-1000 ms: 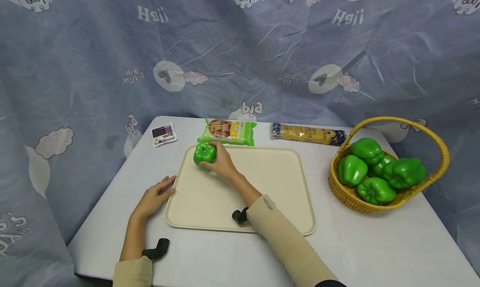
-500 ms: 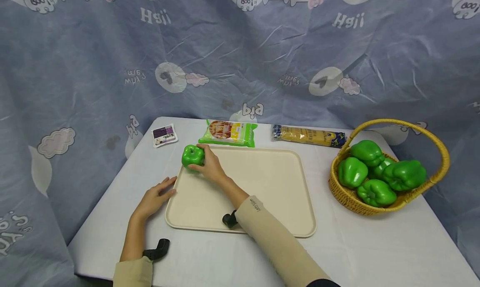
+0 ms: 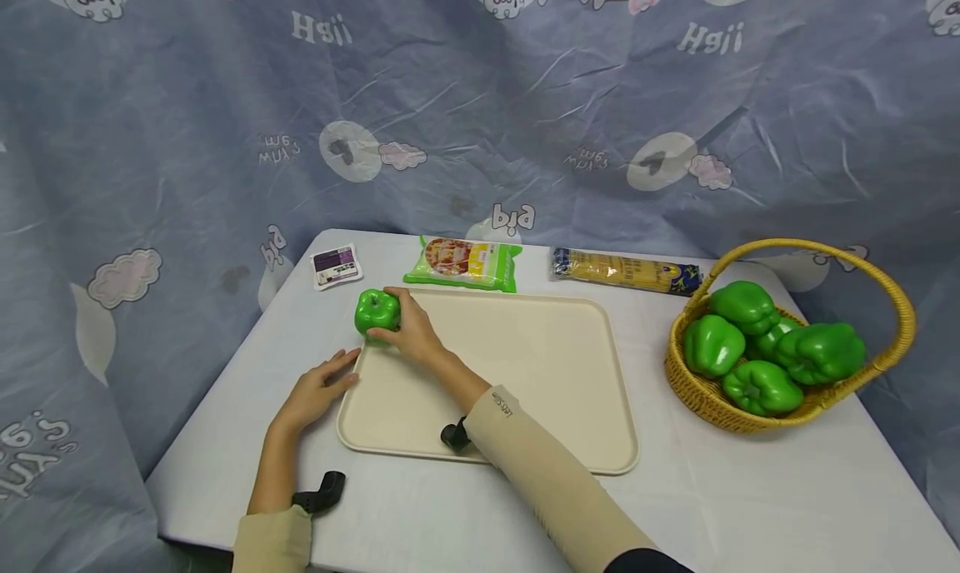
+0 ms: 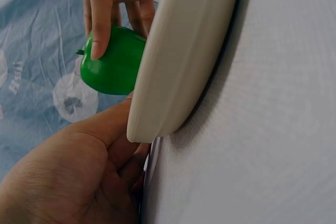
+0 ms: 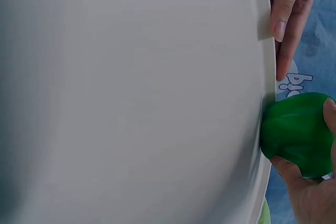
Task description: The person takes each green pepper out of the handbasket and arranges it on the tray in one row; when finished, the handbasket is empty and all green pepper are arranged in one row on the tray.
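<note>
My right hand point(image 3: 412, 330) holds a green bell pepper point(image 3: 375, 311) between thumb and fingers, over the back left corner of the cream tray point(image 3: 510, 373). In the left wrist view the bell pepper point(image 4: 113, 64), with its short stem, shows behind the tray's raised edge. The right wrist view shows the bell pepper point(image 5: 299, 132) overlapping the tray's rim. My left hand point(image 3: 311, 396) rests beside the left edge of the tray, its extended fingers touching the rim. In the left wrist view part of the left thumb is hidden behind the tray's rim.
At the right stands a yellow wicker basket point(image 3: 693, 394) with a tall handle, holding several green bell peppers point(image 3: 761, 387). Along the back lie a small white-and-purple packet point(image 3: 336, 266), a green food packet point(image 3: 465, 262) and a long yellow-and-blue noodle packet point(image 3: 626, 271). A patterned blue cloth point(image 3: 480, 98) hangs behind the white table point(image 3: 720, 506).
My right hand has moved left with the bell pepper, from inside the tray to its back left corner. The left hand keeps its place at the tray's edge.
</note>
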The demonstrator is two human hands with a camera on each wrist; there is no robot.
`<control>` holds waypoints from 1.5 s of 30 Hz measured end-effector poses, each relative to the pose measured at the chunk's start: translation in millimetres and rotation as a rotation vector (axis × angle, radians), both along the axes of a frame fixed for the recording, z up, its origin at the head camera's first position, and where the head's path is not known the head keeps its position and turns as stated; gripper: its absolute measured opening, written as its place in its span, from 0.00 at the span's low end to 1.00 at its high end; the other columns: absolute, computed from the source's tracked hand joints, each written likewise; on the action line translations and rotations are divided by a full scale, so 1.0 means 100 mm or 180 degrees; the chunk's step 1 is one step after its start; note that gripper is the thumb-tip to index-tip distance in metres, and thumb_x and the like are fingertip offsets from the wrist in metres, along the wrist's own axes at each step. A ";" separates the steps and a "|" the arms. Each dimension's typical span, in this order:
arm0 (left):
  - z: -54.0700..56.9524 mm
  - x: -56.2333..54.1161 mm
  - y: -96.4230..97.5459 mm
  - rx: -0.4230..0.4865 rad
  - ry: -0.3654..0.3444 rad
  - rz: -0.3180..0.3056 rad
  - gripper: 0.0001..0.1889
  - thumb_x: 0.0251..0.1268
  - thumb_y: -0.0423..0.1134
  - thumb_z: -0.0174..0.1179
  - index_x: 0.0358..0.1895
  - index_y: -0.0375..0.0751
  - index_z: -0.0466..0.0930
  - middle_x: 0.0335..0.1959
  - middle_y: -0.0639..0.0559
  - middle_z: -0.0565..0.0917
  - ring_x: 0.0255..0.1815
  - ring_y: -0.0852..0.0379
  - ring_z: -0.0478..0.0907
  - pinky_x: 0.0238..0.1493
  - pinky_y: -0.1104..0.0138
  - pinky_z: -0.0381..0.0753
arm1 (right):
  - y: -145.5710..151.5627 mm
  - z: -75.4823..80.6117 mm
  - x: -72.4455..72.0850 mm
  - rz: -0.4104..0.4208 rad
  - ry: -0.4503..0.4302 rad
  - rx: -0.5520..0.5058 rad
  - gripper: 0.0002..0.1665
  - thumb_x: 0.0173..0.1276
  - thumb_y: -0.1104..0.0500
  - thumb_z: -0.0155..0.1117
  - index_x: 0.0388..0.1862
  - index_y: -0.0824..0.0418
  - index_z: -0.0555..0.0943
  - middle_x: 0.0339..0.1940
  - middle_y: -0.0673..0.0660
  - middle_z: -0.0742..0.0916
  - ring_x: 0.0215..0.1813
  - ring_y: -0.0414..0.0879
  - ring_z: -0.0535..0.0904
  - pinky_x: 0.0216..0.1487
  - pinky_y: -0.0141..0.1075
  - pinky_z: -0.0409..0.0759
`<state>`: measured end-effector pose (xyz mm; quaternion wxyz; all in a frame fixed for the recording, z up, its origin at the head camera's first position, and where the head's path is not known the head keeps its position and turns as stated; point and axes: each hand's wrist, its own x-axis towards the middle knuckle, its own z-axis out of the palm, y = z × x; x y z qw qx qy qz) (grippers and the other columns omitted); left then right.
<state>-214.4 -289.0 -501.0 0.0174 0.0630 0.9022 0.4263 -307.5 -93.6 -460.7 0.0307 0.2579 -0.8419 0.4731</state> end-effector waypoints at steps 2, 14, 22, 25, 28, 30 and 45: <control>0.01 0.00 0.00 0.0004 0.0005 0.0008 0.28 0.64 0.52 0.56 0.66 0.48 0.67 0.69 0.36 0.58 0.69 0.35 0.51 0.63 0.39 0.48 | 0.00 0.00 0.00 -0.0002 -0.0004 0.0009 0.46 0.54 0.50 0.71 0.67 0.55 0.58 0.62 0.57 0.72 0.62 0.46 0.69 0.61 0.36 0.66; 0.01 0.02 0.01 0.0103 0.0010 0.0016 0.27 0.64 0.50 0.56 0.66 0.48 0.67 0.68 0.36 0.58 0.69 0.36 0.51 0.64 0.39 0.47 | 0.06 0.03 0.00 0.0031 -0.0013 -0.0014 0.46 0.55 0.51 0.70 0.69 0.57 0.58 0.66 0.57 0.69 0.67 0.47 0.64 0.66 0.37 0.61; -0.01 0.01 0.01 0.0072 -0.0011 -0.0008 0.28 0.64 0.51 0.56 0.66 0.49 0.67 0.69 0.37 0.58 0.69 0.36 0.51 0.63 0.39 0.47 | 0.07 0.05 -0.01 0.0029 -0.0018 0.0039 0.46 0.56 0.51 0.70 0.69 0.57 0.58 0.66 0.57 0.69 0.67 0.47 0.64 0.66 0.36 0.60; -0.01 0.02 0.00 0.0071 0.0007 0.0012 0.27 0.64 0.50 0.56 0.66 0.49 0.67 0.69 0.37 0.58 0.69 0.36 0.51 0.63 0.39 0.47 | 0.06 0.05 -0.02 0.0017 0.0004 0.0063 0.47 0.55 0.51 0.71 0.69 0.57 0.57 0.67 0.57 0.69 0.67 0.48 0.63 0.66 0.36 0.60; 0.00 0.02 0.00 0.0041 0.0026 0.0028 0.27 0.64 0.50 0.56 0.66 0.48 0.67 0.68 0.36 0.59 0.69 0.36 0.51 0.63 0.39 0.48 | 0.05 0.05 -0.02 -0.0008 0.0021 0.0087 0.48 0.54 0.51 0.72 0.69 0.56 0.57 0.66 0.58 0.69 0.67 0.48 0.64 0.65 0.36 0.62; 0.00 0.02 0.00 0.0019 0.0028 0.0027 0.27 0.64 0.50 0.56 0.66 0.48 0.67 0.68 0.36 0.58 0.69 0.35 0.51 0.63 0.39 0.48 | 0.05 0.06 -0.03 -0.0016 0.0029 0.0112 0.50 0.53 0.50 0.72 0.70 0.57 0.57 0.66 0.58 0.69 0.66 0.48 0.65 0.64 0.36 0.63; 0.00 0.01 0.01 0.0037 -0.0032 0.0038 0.28 0.64 0.51 0.56 0.66 0.48 0.67 0.69 0.37 0.58 0.69 0.35 0.50 0.64 0.40 0.46 | 0.28 0.22 0.06 0.0193 0.0230 0.0069 0.55 0.51 0.46 0.73 0.72 0.55 0.53 0.69 0.57 0.64 0.69 0.49 0.59 0.66 0.43 0.61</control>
